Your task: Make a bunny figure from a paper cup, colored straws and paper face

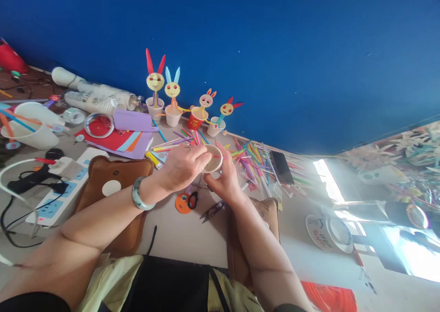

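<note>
A white paper cup [214, 163] is tilted with its mouth toward me, above the middle of the table. My right hand [227, 177] wraps round its far right side, the thumb beneath. My left hand [182, 166], with a jade-like bangle on the wrist, is closed at the cup's left rim; its fingertips reach over the opening, and whether they pinch something small is hidden. Below the hands lie an orange paper disc [181, 204] with a drawn eye, black-handled scissors [193, 200] and dark thread snips [212, 212].
Several rabbit-faced figures in cups [173, 116] stand along the blue wall. Coloured sticks [252, 163] and a phone [282, 167] lie before them. At left are a power strip [77, 174], purple paper [134, 120] and stacked cups [99, 102]; at right, a paper bowl [314, 234].
</note>
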Available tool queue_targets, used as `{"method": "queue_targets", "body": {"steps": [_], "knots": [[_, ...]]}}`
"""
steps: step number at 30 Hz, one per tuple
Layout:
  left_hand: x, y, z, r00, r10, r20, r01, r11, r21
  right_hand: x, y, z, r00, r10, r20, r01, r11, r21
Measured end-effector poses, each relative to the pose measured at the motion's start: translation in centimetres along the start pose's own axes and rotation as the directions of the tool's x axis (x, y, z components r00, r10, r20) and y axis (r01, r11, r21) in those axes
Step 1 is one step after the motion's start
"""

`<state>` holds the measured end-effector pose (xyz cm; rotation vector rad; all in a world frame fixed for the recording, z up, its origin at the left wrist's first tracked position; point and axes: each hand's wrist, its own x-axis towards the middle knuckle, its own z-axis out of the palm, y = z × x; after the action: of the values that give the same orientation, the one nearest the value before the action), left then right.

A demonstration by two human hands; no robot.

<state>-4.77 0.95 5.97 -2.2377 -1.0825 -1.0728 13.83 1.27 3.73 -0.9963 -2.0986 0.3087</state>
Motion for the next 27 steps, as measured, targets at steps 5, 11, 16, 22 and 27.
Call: {"method": "queue_targets", "body": {"steps": [5,11,16,22,27], "knots": [[-0.2,0.2,0.3,1.000,0.017,0.006,-0.017,1.000,-0.001,-0.2,0.2,0.2,0.999,0.016,0.041,-0.017,1.000,0.015],[-0.3,0.2,0.5,1.000,0.003,0.024,-0.003,1.000,-0.026,0.0,0.0,0.1,0.997,0.010,0.074,-0.015,0.998,0.066],[-0.1,-0.1,0.7,0.998,-0.067,0.017,0.069,0.974,-0.217,0.4,0.0,0.2,0.998,0.062,0.033,-0.066,0.985,0.158],[0.1,-0.4,1.5,0.913,-0.378,-0.152,0.210,0.756,-0.620,1.0,0.3,0.1,0.968,0.229,-0.100,-0.186,0.927,0.326],[-0.3,-0.1,3.2,0.817,-0.517,0.254,0.423,0.238,-0.874,1.1,0.6,0.2,0.964,0.227,-0.136,-0.148,0.888,0.434]]}}
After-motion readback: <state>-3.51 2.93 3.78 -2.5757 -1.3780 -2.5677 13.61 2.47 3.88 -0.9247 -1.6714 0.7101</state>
